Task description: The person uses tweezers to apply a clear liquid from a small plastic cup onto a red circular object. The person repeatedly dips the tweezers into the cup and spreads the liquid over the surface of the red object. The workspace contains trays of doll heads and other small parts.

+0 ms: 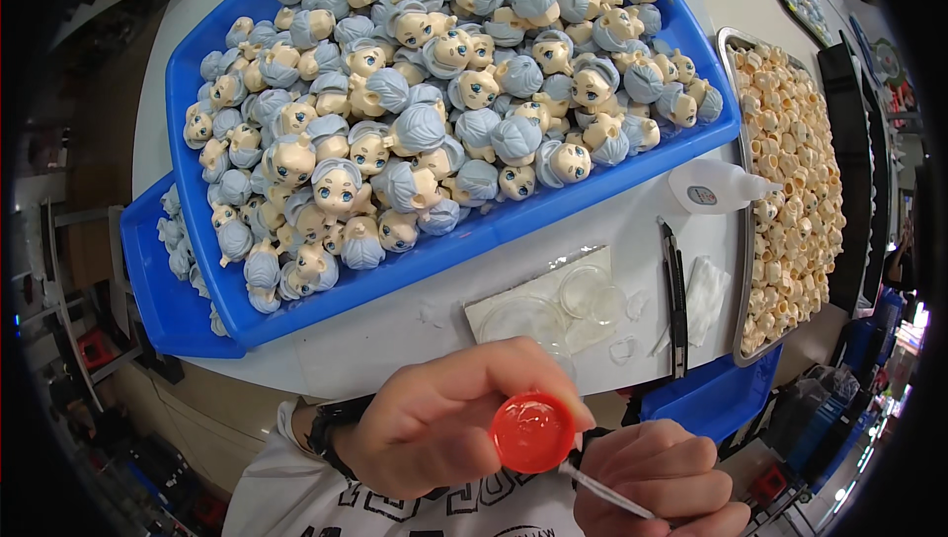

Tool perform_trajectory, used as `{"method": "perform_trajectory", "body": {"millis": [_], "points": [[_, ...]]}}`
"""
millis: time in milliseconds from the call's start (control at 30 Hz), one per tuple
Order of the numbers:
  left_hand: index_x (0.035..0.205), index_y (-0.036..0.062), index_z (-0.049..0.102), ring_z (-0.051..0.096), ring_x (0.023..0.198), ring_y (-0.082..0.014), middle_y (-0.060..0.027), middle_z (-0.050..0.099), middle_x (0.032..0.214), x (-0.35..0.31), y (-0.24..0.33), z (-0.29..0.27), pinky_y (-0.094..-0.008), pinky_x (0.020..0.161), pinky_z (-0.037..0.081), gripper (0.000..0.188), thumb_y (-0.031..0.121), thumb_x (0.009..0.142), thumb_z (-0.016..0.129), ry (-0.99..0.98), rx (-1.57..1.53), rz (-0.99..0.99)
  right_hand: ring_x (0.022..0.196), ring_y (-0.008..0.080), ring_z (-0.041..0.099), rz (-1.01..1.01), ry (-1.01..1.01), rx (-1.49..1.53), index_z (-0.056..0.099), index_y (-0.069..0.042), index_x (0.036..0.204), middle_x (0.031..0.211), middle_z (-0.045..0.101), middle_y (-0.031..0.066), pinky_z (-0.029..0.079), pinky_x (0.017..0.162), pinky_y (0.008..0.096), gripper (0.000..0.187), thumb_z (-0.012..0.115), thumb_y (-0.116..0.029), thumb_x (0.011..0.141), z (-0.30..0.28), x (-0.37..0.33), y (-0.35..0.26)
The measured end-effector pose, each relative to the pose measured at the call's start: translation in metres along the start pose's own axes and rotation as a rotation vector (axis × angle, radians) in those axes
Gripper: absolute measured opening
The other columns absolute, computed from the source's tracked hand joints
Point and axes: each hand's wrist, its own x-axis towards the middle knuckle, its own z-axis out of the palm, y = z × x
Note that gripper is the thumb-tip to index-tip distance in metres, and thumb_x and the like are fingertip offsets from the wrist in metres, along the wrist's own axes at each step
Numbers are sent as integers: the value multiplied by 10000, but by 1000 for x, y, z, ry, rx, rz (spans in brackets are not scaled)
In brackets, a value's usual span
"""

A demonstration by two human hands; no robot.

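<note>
My left hand (434,423) pinches a small round red cap (533,432) between thumb and fingers. The cap's hollow side is up, and something clear and glossy lies inside it. My right hand (662,478) is closed around a thin white stick (610,494) that looks like a cotton swab. Its tip points at the lower right rim of the cap; whether it touches cannot be made out. Beyond my hands, a small flat board (538,305) with clear round smears or discs on it lies on the white table (365,345).
A large blue tray (474,251) heaped with blue-haired doll heads overlaps another blue tray (163,285). At the right, a metal tray (743,270) holds many beige hollow parts. Between lie a white squeeze bottle (713,187), a black utility knife (674,300) and white swabs (703,302).
</note>
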Motion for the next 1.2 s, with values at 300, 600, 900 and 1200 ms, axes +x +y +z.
{"method": "perform_trajectory", "body": {"millis": [300,600,900,1200], "points": [[849,-73,503,530,687,-214,-164,528,766,-1,1,1,-285,596,428,535,458,861,438,28,-10,-16,533,157,421,5,58,33,347,-78,905,693,457,68,368,395,231,184,520,-89,846,3,-3,7],[846,-72,503,532,687,-214,-164,526,774,-2,-1,-2,-286,591,429,533,457,862,437,8,-33,-30,520,154,431,-60,-92,-37,346,-70,907,689,469,76,356,387,231,192,521,-46,832,-3,-1,6],[840,-63,497,516,702,-213,-166,515,789,-1,0,-3,-287,604,424,527,456,871,413,-67,-19,-39,512,147,401,-83,-10,-102,346,-62,916,686,461,80,337,360,220,183,512,-53,840,-1,-4,9],[934,-59,469,490,799,-208,-158,492,885,-1,1,-4,-300,697,391,502,435,886,393,-159,-129,-50,543,167,443,-48,-12,-17,357,-70,946,714,485,90,396,412,243,220,543,-103,835,-3,-2,6]]}}
